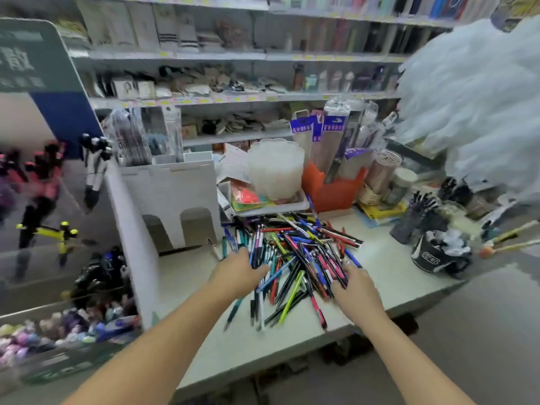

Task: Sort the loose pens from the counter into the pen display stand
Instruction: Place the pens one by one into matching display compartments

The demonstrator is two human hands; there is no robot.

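One pile of loose pens (pixel 295 258) on the pale counter (pixel 388 276), centre of view; several dozen at least, too tangled and blurred for an exact count. Colours noted: blue, black, red, pink, green, yellow-green, teal. One single pen (pixel 214 249) lying apart, just left of the pile. A few pens trailing toward the near counter edge.

Two bare hands in view, both reaching into the pile. Left hand (pixel 238 271) resting on the pile's left side, fingers extended forward over the pens; fingertips blurred, so grip cannot be told. Right hand (pixel 355 287) on the pile's right side, fingers spread and lying among the pens; whether any pen is pinched cannot be told.

One white display stand (pixel 172 197) on the counter, left of the pile and behind the left hand, with two arched openings in its front face. Not touching either hand.

Behind the pile: one tray (pixel 295 207) bearing one stack of translucent plastic containers (pixel 276 168); one orange holder (pixel 333 191) with packaged goods upright in it. Right of the pile: one dark cup (pixel 438 257), contents indistinct. Shelving (pixel 233 57) across the background, four levels visible, stock blurred.
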